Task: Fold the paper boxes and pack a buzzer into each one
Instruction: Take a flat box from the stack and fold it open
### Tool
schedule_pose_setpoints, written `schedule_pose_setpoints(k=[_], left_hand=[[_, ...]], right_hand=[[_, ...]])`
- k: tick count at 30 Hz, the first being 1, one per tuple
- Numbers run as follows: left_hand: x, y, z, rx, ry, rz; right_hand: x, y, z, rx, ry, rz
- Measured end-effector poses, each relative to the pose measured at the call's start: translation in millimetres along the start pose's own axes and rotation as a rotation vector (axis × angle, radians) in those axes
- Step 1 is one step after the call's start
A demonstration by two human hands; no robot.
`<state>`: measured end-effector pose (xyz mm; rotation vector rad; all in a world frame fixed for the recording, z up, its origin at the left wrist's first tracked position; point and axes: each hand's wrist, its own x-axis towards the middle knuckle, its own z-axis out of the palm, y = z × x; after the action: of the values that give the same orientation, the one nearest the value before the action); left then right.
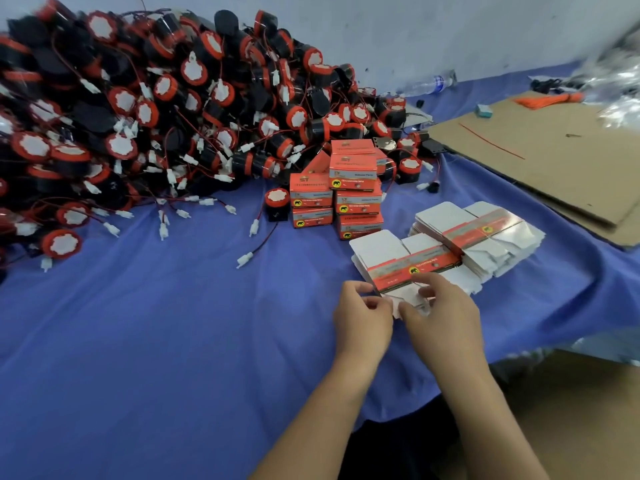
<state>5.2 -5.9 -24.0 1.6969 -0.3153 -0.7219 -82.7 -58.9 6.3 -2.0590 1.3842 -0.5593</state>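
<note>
On the blue-clothed tabletop point(173, 323) under a pale wall point(415, 29), left hand point(362, 317) and right hand point(440, 313) both pinch the near flap of a flat box point(412, 261), buzzers point(138, 116) heaped far left, cardboard point(554, 161) right.

Left grip point(362, 318), right grip point(446, 320): bare hands; forearms point(313, 407) bare to frame edge.

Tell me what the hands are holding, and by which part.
The left hand and the right hand both pinch an unfolded paper box, lying flat, by its near white flap end.
</note>
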Motion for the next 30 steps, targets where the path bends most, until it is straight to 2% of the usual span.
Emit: schedule_pose_setpoints(k=[5,10,14,17,21,23,25,26,29,30], left_hand=[[-5.4,-0.8,-3.7,-0.098,0.014,0.043],[-17.7,6.7,-16.5,-0.220,-0.045,0.119],[-28.5,13.9,-40.8,-0.228,-0.009,0.222],[-40.1,14.8,-70.0,-0.237,0.027,0.249],[-62.7,7.1,-125.3,-0.323,0.098,0.220],[-76.4,0.6,-155.2,-0.324,0.164,0.203],[-90.3,-5.4,-181.5,-0.319,0.212,0.190],[-98.1,-7.7,-192.4,-0.316,0.222,0.186],[-119.9,-14.1,-216.9,-0.257,0.238,0.214],[-126.2,-15.7,-222.0,-0.229,0.248,0.232]], right_hand=[[-3.7,-2.8,-7.7,0.179,0.052,0.065],[-17.4,-15.9,-9.5,0.243,0.143,-0.045],[-36.4,-31.0,-5.5,0.268,0.177,-0.175],[-53.4,-47.2,2.2,0.297,0.122,-0.245],[-80.8,-62.5,18.2,0.370,-0.087,-0.330],[-87.6,-70.7,20.0,0.347,-0.066,-0.419],[-83.3,-79.3,19.3,0.222,-0.017,-0.546],[-80.0,-83.7,19.9,0.164,-0.099,-0.569],[-79.6,-98.0,28.1,0.104,-0.513,-0.544],[-83.1,-101.5,33.3,0.092,-0.574,-0.570]])
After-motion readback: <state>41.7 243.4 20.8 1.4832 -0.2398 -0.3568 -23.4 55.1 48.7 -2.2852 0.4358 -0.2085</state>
